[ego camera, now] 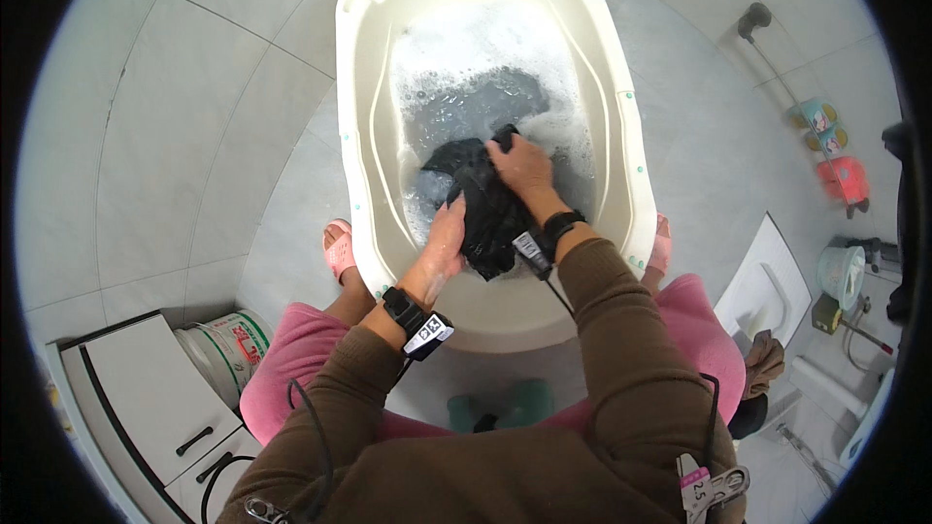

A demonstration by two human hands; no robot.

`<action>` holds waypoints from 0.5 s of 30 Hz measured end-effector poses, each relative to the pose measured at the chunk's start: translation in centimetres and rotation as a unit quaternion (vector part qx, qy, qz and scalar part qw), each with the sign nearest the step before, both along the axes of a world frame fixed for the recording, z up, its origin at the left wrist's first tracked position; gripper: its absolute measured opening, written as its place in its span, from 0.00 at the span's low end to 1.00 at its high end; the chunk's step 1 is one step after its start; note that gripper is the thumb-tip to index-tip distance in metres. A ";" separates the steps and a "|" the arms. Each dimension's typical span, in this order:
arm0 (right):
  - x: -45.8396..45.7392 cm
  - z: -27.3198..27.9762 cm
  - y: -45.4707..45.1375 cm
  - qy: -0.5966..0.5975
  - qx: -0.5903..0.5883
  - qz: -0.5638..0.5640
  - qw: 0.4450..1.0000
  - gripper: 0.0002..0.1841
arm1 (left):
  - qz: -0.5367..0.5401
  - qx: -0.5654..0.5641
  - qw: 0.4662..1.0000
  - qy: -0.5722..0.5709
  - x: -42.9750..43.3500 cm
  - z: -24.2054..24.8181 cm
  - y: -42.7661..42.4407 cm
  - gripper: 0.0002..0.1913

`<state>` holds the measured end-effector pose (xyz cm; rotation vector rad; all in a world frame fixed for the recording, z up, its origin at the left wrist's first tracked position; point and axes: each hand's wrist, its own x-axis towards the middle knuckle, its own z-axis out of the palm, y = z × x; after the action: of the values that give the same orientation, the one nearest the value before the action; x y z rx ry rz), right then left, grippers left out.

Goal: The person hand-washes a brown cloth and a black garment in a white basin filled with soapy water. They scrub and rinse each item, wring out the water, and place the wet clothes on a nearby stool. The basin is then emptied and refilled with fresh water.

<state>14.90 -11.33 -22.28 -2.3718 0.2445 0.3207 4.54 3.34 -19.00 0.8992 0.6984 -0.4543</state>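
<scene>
Both hands are inside a white plastic tub (pixel 615 116) of soapy water, gripping a wet black cloth garment (pixel 486 207). My right hand (pixel 523 166) has its fingers closed around a bunched upper part of the cloth. Lower and to the left, my left hand (pixel 448 229) holds the garment's left edge, with the thumb on top and the other fingers partly hidden. The cloth's lower end hangs toward the tub's near wall. Dark greyish water (pixel 466 113) surrounds it, and white foam (pixel 488 33) covers the far end. A black device is strapped to each wrist.
A white cabinet (pixel 153 386) and a plastic bucket (pixel 233 349) stand at the lower left. At right are a squat toilet (pixel 772 276), a brown cloth (pixel 763 367) and a wall-mounted shower head (pixel 755 18). Black cables run along both sleeves. My pink-slippered feet flank the tub.
</scene>
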 end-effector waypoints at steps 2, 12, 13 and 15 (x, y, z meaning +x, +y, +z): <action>0.0 -2.4 -4.0 0.078 -0.014 -0.020 0.997 0.32 | 0.040 0.102 0.994 0.021 0.0 -0.7 1.2 0.20; -4.0 -6.3 -0.5 0.101 0.139 -0.026 0.985 0.42 | -0.063 -0.042 0.987 0.142 0.4 -3.7 6.3 0.39; -4.0 -5.3 0.9 0.083 0.112 0.028 0.990 0.36 | -0.069 -0.051 0.986 0.144 0.8 -3.3 6.3 0.40; -5.2 -2.2 3.7 -0.057 0.178 0.104 0.977 0.20 | -0.080 -0.109 0.982 0.135 1.9 -2.5 6.6 0.42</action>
<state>9.69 -7.61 -24.46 -2.0519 -0.1093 0.2968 6.44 9.93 -21.54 0.6950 0.8081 -0.7920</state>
